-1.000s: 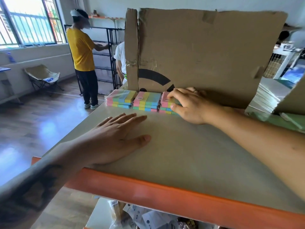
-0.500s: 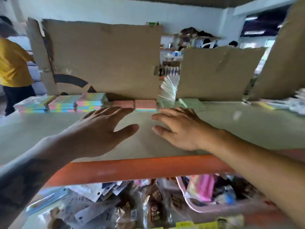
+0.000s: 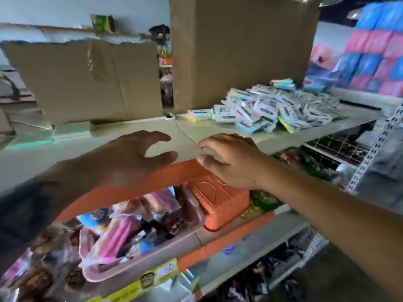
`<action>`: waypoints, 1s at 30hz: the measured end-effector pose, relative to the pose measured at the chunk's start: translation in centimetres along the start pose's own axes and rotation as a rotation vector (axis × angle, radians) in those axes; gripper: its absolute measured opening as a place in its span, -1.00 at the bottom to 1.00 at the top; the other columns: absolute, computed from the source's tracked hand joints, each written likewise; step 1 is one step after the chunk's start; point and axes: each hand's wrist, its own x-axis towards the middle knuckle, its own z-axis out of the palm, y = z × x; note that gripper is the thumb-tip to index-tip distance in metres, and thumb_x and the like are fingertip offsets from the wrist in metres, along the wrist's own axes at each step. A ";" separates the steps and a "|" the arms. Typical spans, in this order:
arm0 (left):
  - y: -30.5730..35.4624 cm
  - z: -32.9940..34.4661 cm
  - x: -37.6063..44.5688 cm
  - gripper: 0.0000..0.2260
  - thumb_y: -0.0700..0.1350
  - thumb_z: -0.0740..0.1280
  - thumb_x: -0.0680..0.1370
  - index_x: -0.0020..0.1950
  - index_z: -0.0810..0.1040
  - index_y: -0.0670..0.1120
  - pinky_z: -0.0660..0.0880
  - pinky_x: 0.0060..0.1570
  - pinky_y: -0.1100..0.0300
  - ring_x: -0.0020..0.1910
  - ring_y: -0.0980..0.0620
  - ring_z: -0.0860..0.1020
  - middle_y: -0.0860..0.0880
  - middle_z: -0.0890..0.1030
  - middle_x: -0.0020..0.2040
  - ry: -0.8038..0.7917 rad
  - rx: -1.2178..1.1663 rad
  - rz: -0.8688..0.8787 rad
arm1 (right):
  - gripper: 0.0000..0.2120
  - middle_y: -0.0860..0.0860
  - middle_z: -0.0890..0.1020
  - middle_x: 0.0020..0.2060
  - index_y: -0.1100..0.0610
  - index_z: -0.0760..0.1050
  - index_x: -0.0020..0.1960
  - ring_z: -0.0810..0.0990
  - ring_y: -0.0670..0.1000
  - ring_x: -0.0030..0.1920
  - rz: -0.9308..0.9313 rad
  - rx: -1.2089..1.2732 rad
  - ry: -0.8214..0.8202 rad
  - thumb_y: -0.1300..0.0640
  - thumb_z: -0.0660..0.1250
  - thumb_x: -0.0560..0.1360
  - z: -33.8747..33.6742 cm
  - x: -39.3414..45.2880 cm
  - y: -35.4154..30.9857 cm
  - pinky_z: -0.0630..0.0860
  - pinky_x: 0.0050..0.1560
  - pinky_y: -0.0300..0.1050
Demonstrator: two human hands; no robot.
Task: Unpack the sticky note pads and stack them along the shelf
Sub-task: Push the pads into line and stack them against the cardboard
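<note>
The loose heap of plastic-wrapped sticky note pads (image 3: 277, 110), white labels over pastel blue, yellow and green blocks, sprawls toward the right end of the grey-green shelf board (image 3: 135, 136), close to its back edge beside the tall brown cardboard box (image 3: 239, 51); one pastel pad (image 3: 199, 114) lies apart at the heap's left fringe, just in front of the box; the risk, as I judge it, is right there, because the packets lie slanted over one another and a careless grab into the middle could send several sliding toward the front edge and off into the clutter below; the slippery wrap would make that worse; a second worry is the blur, the view is swinging and a reach made mid-turn may land short of the pile; now the hands: the left hand (image 3: 122, 158) hovers over the front edge of the shelf near the middle, fingers loosely arched and parted, thumb out, gripping nothing; the right hand (image 3: 231, 160) sits just beside it over the orange front rail (image 3: 130, 190), fingers relaxed and slightly bent, thumb tucked under, also empty; whether either palm actually touches the board I cannot tell; both forearms come in from below, the right one long and diagonal from the lower right corner; further out, a flat torn sheet of brown cardboard (image 3: 82, 81) stands along the back edge on the left; below the rail, an orange perforated plastic basket (image 3: 220, 203) and a pink tray of mixed packets (image 3: 130, 243) fill the lower shelf.
</note>
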 end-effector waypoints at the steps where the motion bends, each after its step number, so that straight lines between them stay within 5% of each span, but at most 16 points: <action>1: 1.4 0.4 1.4 -0.46 0.31 0.28 0.55 0.51 0.39 0.18 0.29 0.37 0.16 0.45 0.06 0.39 0.11 0.43 0.49 -0.009 0.006 0.010 | -0.54 -0.08 0.43 0.46 -0.13 0.35 0.48 0.38 0.04 0.45 0.008 0.005 0.005 -0.28 0.07 0.66 -0.5 -0.5 1.7 0.27 0.44 0.20; 7: 7.6 1.9 9.5 -0.39 0.45 0.18 0.44 0.43 0.42 0.24 0.28 0.36 0.16 0.41 0.04 0.42 0.11 0.42 0.50 -0.022 0.050 0.070 | -0.56 -0.07 0.46 0.45 -0.10 0.39 0.46 0.40 0.02 0.45 0.098 0.026 0.099 -0.24 0.16 0.64 -3.4 -1.1 10.3 0.27 0.47 0.18; 12: 10.5 2.7 17.7 -0.60 0.42 0.23 0.48 0.22 0.48 0.27 0.38 0.24 0.13 0.31 0.00 0.49 0.11 0.55 0.33 -0.006 0.028 0.138 | -0.56 -0.08 0.49 0.40 -0.14 0.40 0.43 0.47 0.03 0.36 0.184 -0.042 0.127 -0.23 0.28 0.59 -5.6 1.4 17.0 0.36 0.40 0.18; 15: 11.3 3.0 22.9 -0.56 0.36 0.29 0.52 0.33 0.49 0.22 0.40 0.28 0.14 0.27 0.02 0.53 0.10 0.57 0.33 0.027 -0.024 0.134 | -0.49 -0.08 0.50 0.40 -0.15 0.40 0.43 0.47 0.06 0.38 0.212 -0.103 0.148 -0.27 0.33 0.54 -6.7 4.6 20.2 0.35 0.40 0.14; 21: 12.2 3.2 31.3 -0.61 0.01 0.44 0.57 0.39 0.53 0.01 0.26 -0.06 0.36 0.16 0.07 0.50 0.02 0.59 0.27 -0.014 -0.101 0.153 | -0.33 -0.07 0.46 0.39 -0.22 0.32 0.43 0.39 0.07 0.42 0.194 -0.183 0.008 -0.35 0.40 0.39 -7.9 10.7 24.4 0.24 0.43 0.16; 27: 12.0 3.7 35.8 -0.46 0.06 0.53 0.47 0.41 0.45 0.18 0.32 0.21 0.22 0.32 0.04 0.47 0.10 0.50 0.33 -0.126 -0.043 0.163 | -0.29 -0.09 0.50 0.25 -0.25 0.21 0.39 0.41 0.06 0.33 0.126 -0.259 -0.030 -0.39 0.40 0.35 -7.4 12.1 26.4 0.27 0.36 0.19; 30: 11.8 4.0 37.2 -0.44 0.06 0.57 0.43 0.38 0.47 0.19 0.36 0.08 0.32 0.31 0.04 0.50 0.10 0.56 0.31 -0.149 -0.043 0.172 | -0.28 -0.09 0.50 0.21 -0.22 0.22 0.38 0.39 0.06 0.31 0.102 -0.257 -0.010 -0.40 0.39 0.34 -7.3 12.2 26.7 0.24 0.35 0.18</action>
